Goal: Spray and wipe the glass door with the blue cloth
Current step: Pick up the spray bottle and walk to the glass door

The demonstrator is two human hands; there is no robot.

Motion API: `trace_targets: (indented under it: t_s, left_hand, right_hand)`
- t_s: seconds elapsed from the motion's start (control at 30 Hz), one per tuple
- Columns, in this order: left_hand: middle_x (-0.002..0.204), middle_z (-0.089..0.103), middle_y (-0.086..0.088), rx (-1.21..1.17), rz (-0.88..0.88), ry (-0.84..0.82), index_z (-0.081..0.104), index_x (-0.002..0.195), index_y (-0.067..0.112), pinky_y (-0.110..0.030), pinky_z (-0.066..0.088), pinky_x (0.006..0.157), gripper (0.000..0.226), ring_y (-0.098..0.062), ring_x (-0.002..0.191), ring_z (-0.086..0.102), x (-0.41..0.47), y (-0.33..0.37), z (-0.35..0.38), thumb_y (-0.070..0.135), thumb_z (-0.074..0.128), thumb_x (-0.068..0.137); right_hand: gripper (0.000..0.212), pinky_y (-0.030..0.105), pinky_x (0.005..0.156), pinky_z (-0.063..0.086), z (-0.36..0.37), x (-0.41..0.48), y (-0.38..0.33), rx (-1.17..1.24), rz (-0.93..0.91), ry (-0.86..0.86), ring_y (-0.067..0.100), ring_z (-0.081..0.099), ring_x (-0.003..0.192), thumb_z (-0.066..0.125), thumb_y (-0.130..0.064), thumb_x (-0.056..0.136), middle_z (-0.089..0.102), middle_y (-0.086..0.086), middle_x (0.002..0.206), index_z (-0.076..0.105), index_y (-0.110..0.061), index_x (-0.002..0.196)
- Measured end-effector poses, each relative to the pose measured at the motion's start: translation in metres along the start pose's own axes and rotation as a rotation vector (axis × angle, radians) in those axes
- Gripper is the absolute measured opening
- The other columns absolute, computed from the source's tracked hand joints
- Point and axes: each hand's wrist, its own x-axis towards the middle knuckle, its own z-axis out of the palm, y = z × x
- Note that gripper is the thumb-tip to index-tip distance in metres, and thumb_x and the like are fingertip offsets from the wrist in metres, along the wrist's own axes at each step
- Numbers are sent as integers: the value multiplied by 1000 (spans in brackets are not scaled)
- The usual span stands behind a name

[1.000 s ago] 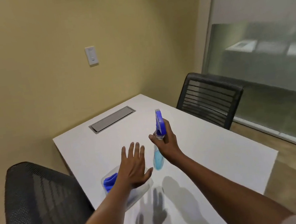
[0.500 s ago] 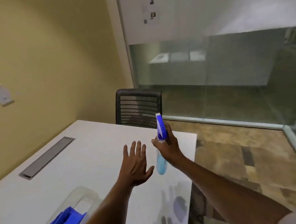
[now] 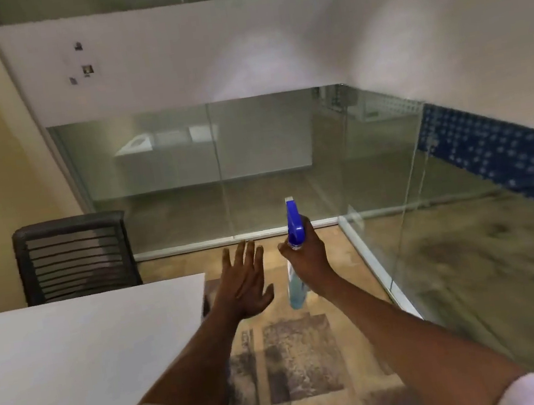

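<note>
My right hand (image 3: 308, 258) grips a spray bottle (image 3: 295, 263) with a blue trigger head and pale blue liquid, held upright above the floor. My left hand (image 3: 244, 282) hovers beside it, flat, fingers spread, holding nothing. Ahead stands a glass wall with a frosted upper band, and a glass panel (image 3: 463, 210) runs along the right side, meeting it at a corner. Which panel is the door I cannot tell. The blue cloth is out of view.
A white table (image 3: 75, 356) fills the lower left, its corner near my left hand. A black slatted chair (image 3: 74, 258) stands behind it by the yellow wall. Patterned carpet (image 3: 296, 361) covers the floor between the table and the glass.
My view has swung right from the table toward the glass. The tub with the blue cloth has left the view. Both hands keep the same pose, the bottle still in my right.
</note>
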Motion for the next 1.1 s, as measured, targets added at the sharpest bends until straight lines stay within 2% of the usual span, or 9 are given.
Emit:
trace_targets:
  t_s: [0.17, 0.33, 0.5, 0.63, 0.77, 0.83, 0.9, 1.0, 1.1]
  left_hand:
    - [153, 36, -26, -53, 153, 97, 34, 147, 0, -65, 20, 115, 87, -42, 143, 31, 68, 115, -26, 58, 39, 83]
    - [155, 32, -25, -69, 339, 169, 31, 149, 0, -65, 21, 114, 88, -42, 144, 28, 119, 215, -57, 59, 38, 84]
    - [157, 29, -25, -97, 509, 244, 27, 150, 1, -64, 16, 115, 88, -41, 146, 24, 154, 306, -92, 60, 31, 84]
    - [155, 32, -26, -127, 632, 305, 31, 148, 0, -65, 20, 113, 86, -42, 144, 27, 176, 370, -119, 59, 30, 85]
    - [154, 33, -26, -148, 753, 383, 31, 148, 0, -65, 21, 113, 88, -42, 143, 28, 194, 430, -145, 60, 28, 84]
    - [155, 32, -26, -154, 817, 414, 29, 149, 0, -65, 22, 113, 89, -42, 144, 27, 201, 458, -159, 60, 28, 84]
    - [157, 28, -25, -190, 875, 441, 24, 151, 0, -64, 19, 114, 90, -40, 146, 23, 202, 486, -172, 60, 29, 84]
    - [161, 20, -23, -225, 964, 501, 17, 153, 1, -64, 12, 117, 91, -39, 149, 16, 198, 526, -194, 58, 37, 85]
    - [161, 21, -23, -281, 1050, 574, 21, 153, 2, -63, 10, 117, 89, -38, 149, 16, 191, 561, -220, 56, 41, 85]
  right_hand:
    - [56, 24, 68, 44, -129, 6, 14, -83, 2, 165, 12, 56, 77, 68, -4, 78, 58, -9, 87, 48, -23, 127]
    - [48, 6, 59, 40, -238, 0, 18, -154, 16, 385, -7, 56, 66, 69, -8, 80, 56, -18, 77, 51, -26, 120]
    - [50, 18, 65, 44, -326, -14, 12, -206, 36, 575, 0, 57, 69, 67, -4, 79, 59, -15, 80, 48, -35, 114]
    - [51, 11, 59, 41, -385, -29, 4, -275, 41, 731, -7, 57, 65, 66, -8, 79, 58, -15, 77, 44, -47, 104]
    - [42, 30, 69, 51, -439, -48, -9, -329, 37, 882, 3, 58, 71, 66, -5, 79, 59, -13, 79, 52, -29, 111]
    - [44, 37, 75, 56, -461, -60, -17, -358, 23, 937, 8, 60, 77, 66, -4, 82, 59, -13, 84, 51, -31, 112]
    - [49, 35, 79, 56, -480, -74, -29, -386, 9, 979, 7, 60, 84, 66, -2, 83, 58, -14, 91, 49, -28, 121]
    - [56, 33, 81, 55, -509, -97, -45, -428, -6, 1035, 17, 63, 94, 65, 0, 86, 61, -4, 99, 45, -22, 133]
    - [48, 28, 77, 55, -536, -125, -60, -484, -11, 1136, 11, 63, 87, 65, -3, 85, 60, -11, 91, 49, -24, 125]
